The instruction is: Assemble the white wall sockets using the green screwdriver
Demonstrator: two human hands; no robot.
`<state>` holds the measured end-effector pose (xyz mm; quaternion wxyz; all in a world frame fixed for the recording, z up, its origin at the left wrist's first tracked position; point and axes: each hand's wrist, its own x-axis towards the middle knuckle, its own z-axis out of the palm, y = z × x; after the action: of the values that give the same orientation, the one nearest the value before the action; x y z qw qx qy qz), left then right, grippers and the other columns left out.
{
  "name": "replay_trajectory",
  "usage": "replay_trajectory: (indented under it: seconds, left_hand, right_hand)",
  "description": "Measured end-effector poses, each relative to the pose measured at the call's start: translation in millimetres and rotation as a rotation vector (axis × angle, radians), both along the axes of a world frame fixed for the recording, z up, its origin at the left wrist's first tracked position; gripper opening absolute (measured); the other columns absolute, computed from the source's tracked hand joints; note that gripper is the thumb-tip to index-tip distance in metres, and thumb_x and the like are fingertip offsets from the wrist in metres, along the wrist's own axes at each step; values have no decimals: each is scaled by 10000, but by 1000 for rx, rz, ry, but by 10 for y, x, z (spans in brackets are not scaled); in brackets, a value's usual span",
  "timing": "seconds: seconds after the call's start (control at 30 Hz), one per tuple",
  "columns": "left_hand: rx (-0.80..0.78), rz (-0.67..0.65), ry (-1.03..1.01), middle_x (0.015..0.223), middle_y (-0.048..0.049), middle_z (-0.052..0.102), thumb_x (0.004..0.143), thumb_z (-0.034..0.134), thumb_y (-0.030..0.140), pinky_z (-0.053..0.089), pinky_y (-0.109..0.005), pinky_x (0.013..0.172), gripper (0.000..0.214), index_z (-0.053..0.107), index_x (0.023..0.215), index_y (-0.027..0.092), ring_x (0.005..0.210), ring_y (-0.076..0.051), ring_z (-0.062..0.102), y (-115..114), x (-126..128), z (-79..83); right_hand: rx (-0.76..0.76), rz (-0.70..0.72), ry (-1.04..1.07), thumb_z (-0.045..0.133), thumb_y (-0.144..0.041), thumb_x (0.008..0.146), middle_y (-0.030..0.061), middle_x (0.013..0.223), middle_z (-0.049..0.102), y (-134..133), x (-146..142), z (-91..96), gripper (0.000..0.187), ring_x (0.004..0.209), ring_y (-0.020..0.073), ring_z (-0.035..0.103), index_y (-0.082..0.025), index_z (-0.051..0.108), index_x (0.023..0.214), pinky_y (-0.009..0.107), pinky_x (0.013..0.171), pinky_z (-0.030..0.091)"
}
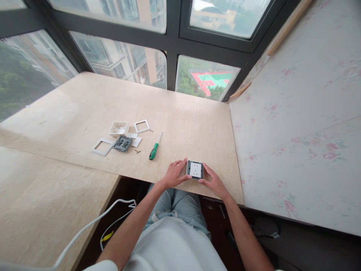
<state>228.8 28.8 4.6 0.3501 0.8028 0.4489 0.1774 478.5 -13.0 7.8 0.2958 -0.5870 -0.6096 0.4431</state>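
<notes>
A wall socket (195, 169) with a white face and dark grey edges lies face up near the table's front edge. My left hand (175, 174) grips its left side, thumb along the near edge. From the right, my right hand (213, 182) holds the opposite side between thumb and fingers. Left of my hands lies a screwdriver (153, 151) with a green handle, its shaft pointing away from me. Farther left are a grey socket module (122, 143), a white back box (119, 128), and two white frames, one nearer (102, 147) and one farther (142, 126).
Small screws (137, 151) and white cover plates (137, 141) lie beside the grey module. Windows border the wooden table (180, 113) at the back, and a floral-papered wall (296, 131) stands on the right. A white cable (93, 223) hangs at the lower left.
</notes>
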Motion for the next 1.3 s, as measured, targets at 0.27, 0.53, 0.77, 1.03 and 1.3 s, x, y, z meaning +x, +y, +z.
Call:
replay_trajectory:
  seconds: [0.27,0.53,0.77,1.03,1.3]
  left_hand:
    - [22,-11,-13,1485,-114,465,809,632,652,281,-465,1117,885,288,1518,248,1374,-316,372,-3,-6,4]
    - [14,-17,-11,1482,-116,468,805,628,662,281,-484,1116,887,291,1518,256,1372,-333,370,12,-8,0]
    - [20,-14,-5,1478,-114,473,808,623,664,289,-478,1112,887,292,1519,249,1365,-331,377,9,-6,3]
    - [26,-34,10,1496,-88,457,861,560,650,296,-476,1110,784,315,1510,283,1374,-319,373,6,-17,22]
    - [26,-35,-6,1495,-80,461,892,531,627,295,-460,1110,742,309,1511,282,1373,-304,377,6,-25,32]
  right_hand:
    - [-28,-60,8,726,-552,757,111,1527,427,-3,-14,-32,815,1415,294,387,-239,439,1453,528,1181,270]
    - [44,-54,-35,706,-570,773,112,1508,455,-15,-24,-63,778,1412,299,390,-248,465,1439,545,1184,249]
    - [38,-64,-43,703,-576,772,110,1512,449,-15,-20,-79,783,1415,297,386,-252,460,1442,542,1188,241]
    - [35,-63,-23,709,-587,761,106,1508,458,-15,-16,-78,798,1416,300,384,-252,461,1441,542,1189,240]
    - [32,-25,-22,701,-571,781,99,1512,452,-11,11,-43,766,1426,295,370,-258,465,1439,537,1195,229]
